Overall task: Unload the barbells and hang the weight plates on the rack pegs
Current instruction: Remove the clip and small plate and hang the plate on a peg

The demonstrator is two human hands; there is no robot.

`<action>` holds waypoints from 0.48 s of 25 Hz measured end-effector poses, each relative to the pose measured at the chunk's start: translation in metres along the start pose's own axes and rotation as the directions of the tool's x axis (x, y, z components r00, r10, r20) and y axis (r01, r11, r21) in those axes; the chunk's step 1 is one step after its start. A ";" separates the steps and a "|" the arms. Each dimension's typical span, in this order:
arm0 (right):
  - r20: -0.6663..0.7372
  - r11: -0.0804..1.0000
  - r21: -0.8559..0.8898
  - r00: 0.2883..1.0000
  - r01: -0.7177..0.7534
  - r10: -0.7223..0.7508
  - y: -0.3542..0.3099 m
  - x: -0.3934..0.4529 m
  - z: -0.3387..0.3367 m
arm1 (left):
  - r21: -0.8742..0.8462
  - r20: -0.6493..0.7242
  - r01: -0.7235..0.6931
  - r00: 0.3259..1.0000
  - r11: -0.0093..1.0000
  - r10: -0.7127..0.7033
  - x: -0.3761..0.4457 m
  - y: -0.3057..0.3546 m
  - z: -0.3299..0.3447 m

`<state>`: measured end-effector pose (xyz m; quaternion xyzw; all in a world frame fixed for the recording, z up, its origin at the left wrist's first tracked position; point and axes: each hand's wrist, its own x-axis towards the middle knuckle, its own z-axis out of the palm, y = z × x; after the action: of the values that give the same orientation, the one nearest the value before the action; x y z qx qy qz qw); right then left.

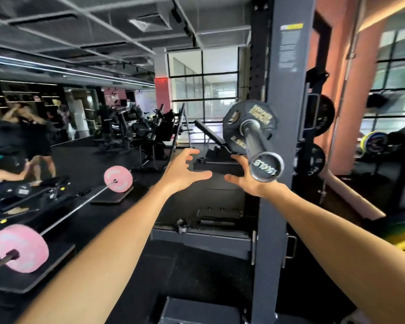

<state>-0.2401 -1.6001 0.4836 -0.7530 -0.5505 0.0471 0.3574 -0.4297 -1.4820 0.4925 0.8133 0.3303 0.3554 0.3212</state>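
Observation:
A barbell sleeve [255,141] points toward me at chest height beside the grey rack upright [281,113]. One small black weight plate [246,122] with gold lettering sits on it, far from the sleeve's end cap [265,167]. My left hand [182,171] is open, fingers spread, left of and below the plate. My right hand [248,178] is open under the sleeve's end, partly hidden by it. Neither hand touches the plate. Black plates [323,115] [313,160] hang on pegs behind the upright.
A barbell with pink plates [118,178] [21,247] lies on the floor at the left. People exercise at far left [33,136]. An incline bench [211,139] stands inside the rack. A mirror and colored plates [372,142] are at the right.

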 end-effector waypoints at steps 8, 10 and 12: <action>-0.137 0.943 -0.331 0.991 -0.038 -0.008 0.029 -0.023 -0.092 | 0.013 0.058 -0.205 0.977 0.979 0.204 0.023 0.059 0.044; -0.152 0.943 -0.330 0.988 -0.047 -0.004 0.028 -0.014 -0.101 | 0.014 0.042 -0.176 0.984 0.984 0.175 0.037 0.068 0.041; -0.190 0.942 -0.333 0.982 -0.046 -0.019 0.024 0.000 -0.110 | 0.021 0.044 -0.146 0.988 0.989 0.145 0.054 0.075 0.038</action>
<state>-0.1694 -1.6570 0.5508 -0.8076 -0.5086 -0.1172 0.2746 -0.3478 -1.4944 0.5485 0.8466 0.2673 0.3564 0.2912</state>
